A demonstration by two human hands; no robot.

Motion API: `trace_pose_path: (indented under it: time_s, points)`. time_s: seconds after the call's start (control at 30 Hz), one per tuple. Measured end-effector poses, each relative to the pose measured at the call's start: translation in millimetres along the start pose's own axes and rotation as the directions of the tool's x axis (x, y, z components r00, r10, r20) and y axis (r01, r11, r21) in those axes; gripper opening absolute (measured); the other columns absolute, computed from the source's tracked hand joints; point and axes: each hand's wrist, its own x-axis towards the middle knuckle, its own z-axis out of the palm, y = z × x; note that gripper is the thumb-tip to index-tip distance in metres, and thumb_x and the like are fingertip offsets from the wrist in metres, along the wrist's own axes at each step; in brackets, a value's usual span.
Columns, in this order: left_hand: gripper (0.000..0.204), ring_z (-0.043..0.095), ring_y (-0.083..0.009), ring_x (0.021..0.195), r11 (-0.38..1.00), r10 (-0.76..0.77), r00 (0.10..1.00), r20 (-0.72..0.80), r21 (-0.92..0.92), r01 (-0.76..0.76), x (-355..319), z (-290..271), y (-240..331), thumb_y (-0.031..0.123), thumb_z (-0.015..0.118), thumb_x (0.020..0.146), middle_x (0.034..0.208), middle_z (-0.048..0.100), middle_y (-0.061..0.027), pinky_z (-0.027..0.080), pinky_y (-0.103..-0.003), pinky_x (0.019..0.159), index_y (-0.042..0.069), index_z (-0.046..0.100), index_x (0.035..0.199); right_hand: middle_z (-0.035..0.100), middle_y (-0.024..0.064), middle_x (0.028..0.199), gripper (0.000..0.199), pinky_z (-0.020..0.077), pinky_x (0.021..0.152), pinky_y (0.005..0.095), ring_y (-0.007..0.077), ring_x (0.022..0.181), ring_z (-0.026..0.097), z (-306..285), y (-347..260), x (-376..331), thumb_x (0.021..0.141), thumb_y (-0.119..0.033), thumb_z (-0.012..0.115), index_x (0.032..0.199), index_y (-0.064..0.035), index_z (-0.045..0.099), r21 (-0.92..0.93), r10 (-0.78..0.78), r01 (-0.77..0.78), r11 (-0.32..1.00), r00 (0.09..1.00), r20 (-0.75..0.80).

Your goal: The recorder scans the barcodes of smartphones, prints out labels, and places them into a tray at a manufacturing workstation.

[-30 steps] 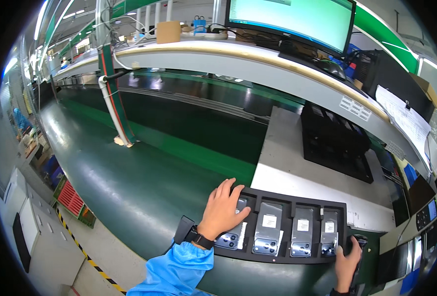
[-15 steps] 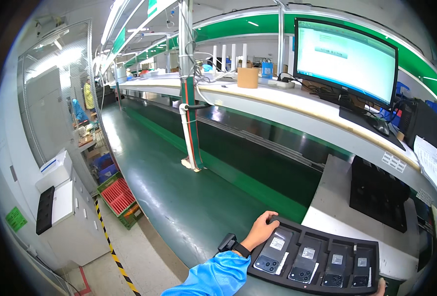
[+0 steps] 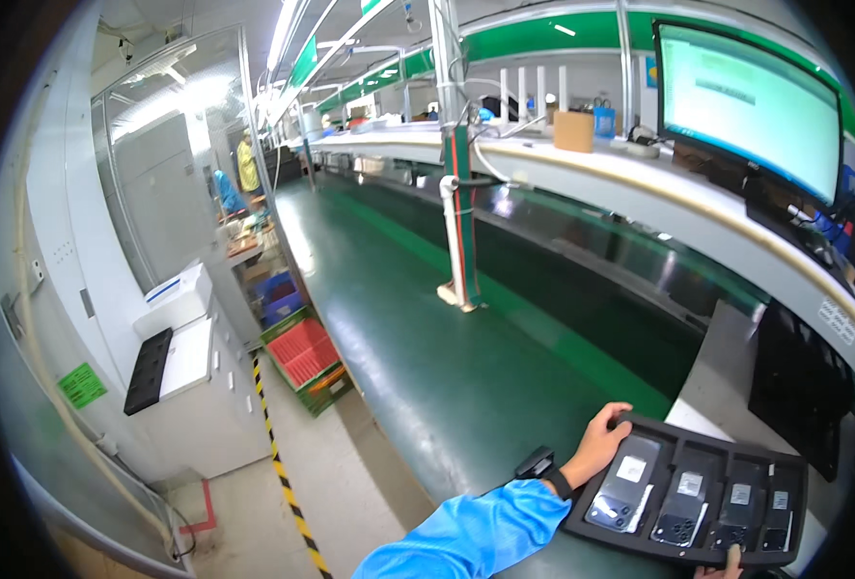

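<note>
A black foam tray [image 3: 683, 434] with several pockets is at the lower right. Each visible pocket holds a dark smartphone [image 3: 620, 507] with a camera block at its near end and a small white label on its back. White slips show beside some phones. My left hand [image 3: 598, 449], below a blue sleeve and a black wrist device, grips the tray's far left corner. Of my right hand [image 3: 725, 567], only the fingers show at the tray's near edge, one lying over the rim by the third phone; its palm is out of sight.
A long green bench [image 3: 418, 318] runs away to the left of the tray, with a post [image 3: 458, 222] on it. Right of it are a black panel [image 3: 799, 386] and a shelf with a monitor [image 3: 751, 106]. A crate of red pieces [image 3: 307, 357] stands on the floor.
My view has turned left, so the scene sits further right. My right hand has moved from the tray's near right corner to its near edge. My left hand keeps its grip.
</note>
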Motion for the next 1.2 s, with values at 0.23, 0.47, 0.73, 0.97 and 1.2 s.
trace_pose_path:
  time_s: [0.23,0.47,0.73,0.97,1.2]
  points:
    - [0.03,0.06,-0.0185,0.107,1.0,0.006,1.0,-0.031,0.025,-0.005,-0.5,-1.6,16.8,0.01,0.059,0.093,0.115,0.067,-0.0072,0.047,-0.031,0.095,0.002,0.066,0.121,0.066,0.0081,0.112,0.027,0.0512,0.085,0.0416,0.0214,0.101,0.063,53.7,8.3,-25.2,0.094,-0.016,0.068,0.119,-0.0061,0.063,-0.071,-0.016,0.013,0.997,0.999,-0.048]
    - [0.026,0.063,-0.0131,0.066,0.929,-0.206,0.978,-0.03,-0.319,0.186,-7.2,2.0,53.5,0.02,0.052,0.102,0.097,0.064,-0.0084,0.048,-0.021,0.053,0.002,0.055,0.12,0.065,0.0064,0.119,0.038,0.0547,0.088,0.0423,0.024,0.106,0.064,55.3,-41.7,23.4,0.093,-0.017,0.064,0.129,-0.0122,0.053,0.125,-0.176,0.167,0.978,0.983,0.061]
    - [0.009,0.061,-0.0112,0.06,0.984,-0.172,0.98,0.098,0.054,0.167,-10.6,26.8,28.7,0.003,0.058,0.092,0.079,0.063,-0.0058,0.046,-0.021,0.052,0.0,0.059,0.1,0.065,0.0035,0.113,0.029,0.056,0.084,0.04,0.0203,0.103,0.064,29.6,-135.3,220.9,0.092,-0.018,0.07,0.119,-0.0154,0.058,0.145,-0.34,0.339,0.93,0.94,-0.021]
    - [0.006,0.06,-0.0065,0.067,0.964,-0.238,0.962,0.133,0.153,0.218,-17.5,28.1,39.9,0.002,0.062,0.091,0.078,0.064,-0.0024,0.051,-0.021,0.061,-0.002,0.063,0.096,0.068,0.0017,0.098,0.02,0.0582,0.076,0.032,0.0208,0.089,0.068,-13.8,-141.2,368.2,0.09,-0.024,0.07,0.107,-0.0155,0.064,0.241,-0.234,0.26,0.935,0.964,-0.13]
    - [0.008,0.06,-0.0054,0.065,0.96,-0.237,0.966,0.108,0.177,0.216,-16.0,25.7,37.1,0.002,0.064,0.09,0.076,0.065,-0.0017,0.049,-0.02,0.059,-0.002,0.064,0.096,0.063,0.0031,0.114,0.03,0.0516,0.088,0.0365,0.0233,0.103,0.063,-57.8,-107.0,404.4,0.089,-0.029,0.068,0.116,-0.0171,0.061,0.184,-0.182,0.242,0.953,0.939,-0.29]
